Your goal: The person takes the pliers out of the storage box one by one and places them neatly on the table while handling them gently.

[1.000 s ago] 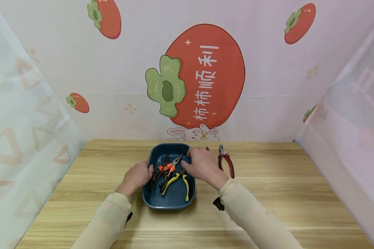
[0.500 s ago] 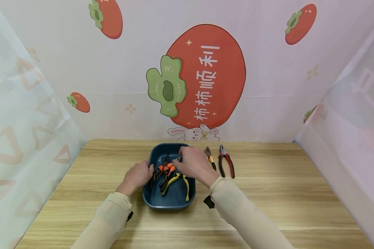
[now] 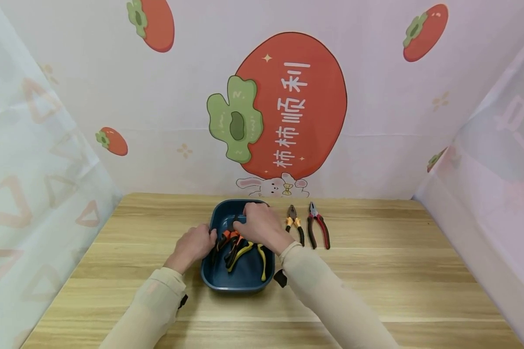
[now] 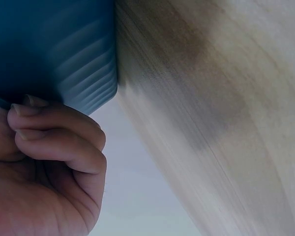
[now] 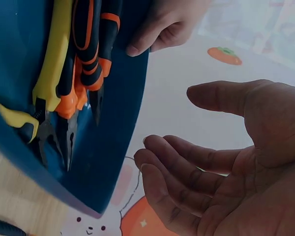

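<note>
A dark blue plastic bin [image 3: 237, 290] stands on the table. My left hand [image 3: 194, 245] grips its left rim, fingers curled, as the left wrist view also shows against the bin's ribbed wall [image 4: 83, 64]. Over the far part of the bin is my right hand [image 3: 264, 226]. Seen from the right wrist, that hand [image 5: 226, 162] has thumb and fingers spread apart with nothing between them. Inside the bin lie yellow-handled pliers [image 5: 53, 59] with their jaws apart and orange-and-black pliers [image 5: 87, 44], including a long-nosed pair. The right hand partly covers their heads in the head view.
Right of the bin, pliers with yellow-and-black handles [image 3: 298, 227] and pliers with red-and-black handles [image 3: 320, 226] lie on the wooden table [image 3: 375, 281]. A wall covering printed with persimmons [image 3: 310, 111] rises behind the table's far edge.
My right hand has moved left from the bin's right rim to over its far middle, uncovering the yellow-and-black pliers on the table. The left hand stays on the rim.
</note>
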`<state>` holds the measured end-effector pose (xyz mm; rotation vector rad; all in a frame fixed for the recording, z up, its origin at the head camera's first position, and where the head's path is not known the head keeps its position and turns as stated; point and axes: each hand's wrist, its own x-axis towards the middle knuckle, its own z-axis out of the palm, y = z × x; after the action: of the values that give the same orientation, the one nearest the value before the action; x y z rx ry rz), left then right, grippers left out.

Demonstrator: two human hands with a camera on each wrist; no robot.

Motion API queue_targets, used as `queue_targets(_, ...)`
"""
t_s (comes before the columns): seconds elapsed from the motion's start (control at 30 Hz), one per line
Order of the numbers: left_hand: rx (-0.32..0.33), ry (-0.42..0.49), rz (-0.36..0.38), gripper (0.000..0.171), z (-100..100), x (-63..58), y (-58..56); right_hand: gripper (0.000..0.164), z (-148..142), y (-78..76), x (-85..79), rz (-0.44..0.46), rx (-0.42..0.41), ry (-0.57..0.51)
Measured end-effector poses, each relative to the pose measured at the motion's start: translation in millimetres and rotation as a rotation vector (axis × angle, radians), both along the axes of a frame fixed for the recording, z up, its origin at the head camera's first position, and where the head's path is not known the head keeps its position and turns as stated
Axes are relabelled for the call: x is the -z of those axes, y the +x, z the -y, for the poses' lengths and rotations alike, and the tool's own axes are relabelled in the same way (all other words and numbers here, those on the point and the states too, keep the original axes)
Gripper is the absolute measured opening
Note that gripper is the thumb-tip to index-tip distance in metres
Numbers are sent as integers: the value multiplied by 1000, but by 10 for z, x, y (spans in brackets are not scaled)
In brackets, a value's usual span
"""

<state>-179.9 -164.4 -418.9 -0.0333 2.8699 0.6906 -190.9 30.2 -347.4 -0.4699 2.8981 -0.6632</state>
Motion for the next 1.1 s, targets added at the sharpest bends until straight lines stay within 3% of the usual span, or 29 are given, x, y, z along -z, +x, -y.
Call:
queue_targets(0.27,-8,8,7,31,-2,-5,-10,43,84,-80,46,38,1,-16)
queue_targets(1.1,-24,2,18,31,-16,-1,-7,33,248,-206,247,123,56,2)
